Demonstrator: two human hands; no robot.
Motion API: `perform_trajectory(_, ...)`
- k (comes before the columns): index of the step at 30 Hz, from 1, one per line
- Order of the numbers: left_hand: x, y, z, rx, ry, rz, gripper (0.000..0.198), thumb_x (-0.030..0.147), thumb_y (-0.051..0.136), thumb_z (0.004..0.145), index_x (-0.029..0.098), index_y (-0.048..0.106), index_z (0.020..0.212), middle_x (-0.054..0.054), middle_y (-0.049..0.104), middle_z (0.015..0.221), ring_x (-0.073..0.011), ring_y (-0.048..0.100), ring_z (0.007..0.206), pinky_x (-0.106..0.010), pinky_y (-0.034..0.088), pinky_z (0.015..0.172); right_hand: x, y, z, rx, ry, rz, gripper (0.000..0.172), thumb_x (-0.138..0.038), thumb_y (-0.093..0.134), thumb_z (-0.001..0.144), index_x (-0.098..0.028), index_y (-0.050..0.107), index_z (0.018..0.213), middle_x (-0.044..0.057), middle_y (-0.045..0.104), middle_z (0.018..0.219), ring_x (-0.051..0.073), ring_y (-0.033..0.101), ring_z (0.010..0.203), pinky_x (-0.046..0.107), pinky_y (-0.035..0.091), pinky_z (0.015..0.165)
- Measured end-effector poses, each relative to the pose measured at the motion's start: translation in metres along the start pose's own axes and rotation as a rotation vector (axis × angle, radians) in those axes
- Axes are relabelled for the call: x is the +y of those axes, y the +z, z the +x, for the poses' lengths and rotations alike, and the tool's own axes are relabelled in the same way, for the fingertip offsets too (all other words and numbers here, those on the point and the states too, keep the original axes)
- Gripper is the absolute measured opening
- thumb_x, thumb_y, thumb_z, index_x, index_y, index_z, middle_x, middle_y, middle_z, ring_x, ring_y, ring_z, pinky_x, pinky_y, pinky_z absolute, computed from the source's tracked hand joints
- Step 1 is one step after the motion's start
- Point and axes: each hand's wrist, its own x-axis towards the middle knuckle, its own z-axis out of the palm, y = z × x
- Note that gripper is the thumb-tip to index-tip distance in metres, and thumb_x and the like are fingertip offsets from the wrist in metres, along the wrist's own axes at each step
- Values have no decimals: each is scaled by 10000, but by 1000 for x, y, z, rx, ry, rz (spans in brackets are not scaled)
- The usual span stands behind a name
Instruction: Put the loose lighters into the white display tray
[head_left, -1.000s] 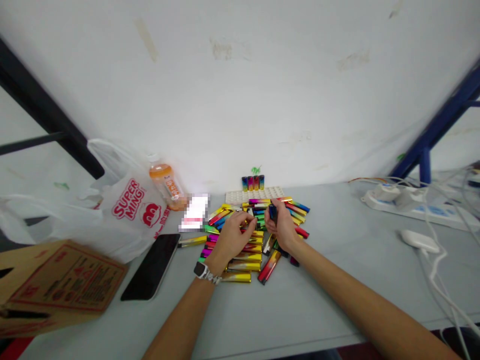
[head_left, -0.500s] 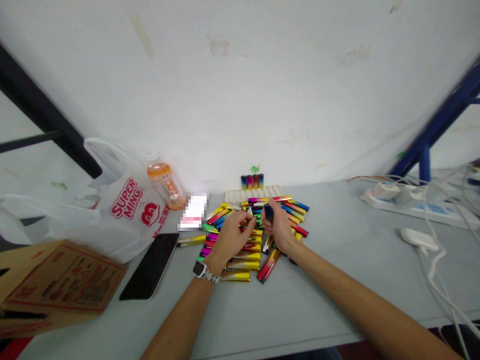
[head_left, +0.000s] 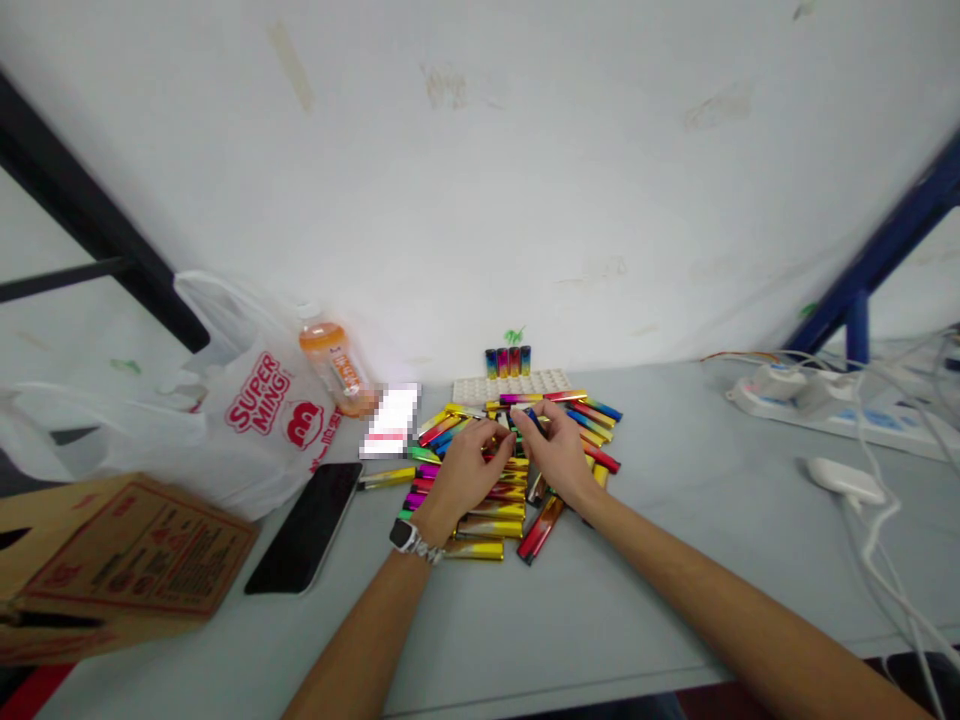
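My right hand (head_left: 561,452) is closed around a dark blue lighter (head_left: 537,422), which tilts up between thumb and fingers. Close beside it, my left hand (head_left: 471,468) hovers over the pile with fingers curled and thumb near the fingertips; whatever it pinches, if anything, is too small or hidden. Under and around both hands lie many shiny lighters (head_left: 480,550) in yellow, red, blue, green and purple. Behind the pile is a white studded or perforated tray (head_left: 469,390), with several multicoloured lighters (head_left: 508,362) upright at its back, near the wall.
Left of the pile are a black phone (head_left: 306,530), a pixelated bright rectangle (head_left: 390,420), an orange drink bottle (head_left: 337,368), a white plastic bag (head_left: 247,440) and a cardboard box (head_left: 142,560). On the right lie a power strip (head_left: 825,405), a white charger (head_left: 846,482) and cables.
My right hand has turned, and the blue lighter in it has gone from nearly upright to slanted. My left hand has hardly moved. The view has shifted slightly.
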Motion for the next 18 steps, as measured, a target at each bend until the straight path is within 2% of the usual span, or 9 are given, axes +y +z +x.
perform_trajectory(4,-1,0,0,6,1,8,171,268,537,926,189,613,795,-26,642,785,-180,587,772,-306,452,715,-1,-2,-2,9,-105,-203,369,-473,591,871,-217,440,652,-51,420,563,121,395,551,268,296,523)
perform_trajectory(11,-2,2,0,2,7,0,154,269,540,929,192,625,826,-21,654,806,-174,593,790,-304,457,742,-1,-3,1,15,-119,-224,237,-324,507,871,-215,445,670,-45,420,606,135,407,602,281,307,577)
perform_trajectory(16,-2,1,-1,-3,6,8,163,271,538,930,191,627,820,-22,651,794,-177,589,778,-307,452,728,2,-2,0,6,-106,-200,269,-382,532,890,-215,462,690,-39,436,630,139,419,619,282,326,589)
perform_trajectory(18,-2,1,-1,-10,6,6,141,259,549,918,191,632,825,-23,648,787,-180,588,772,-306,450,716,3,-1,0,-17,-85,-134,256,-435,557,892,-218,515,762,-37,464,654,142,441,633,278,350,596)
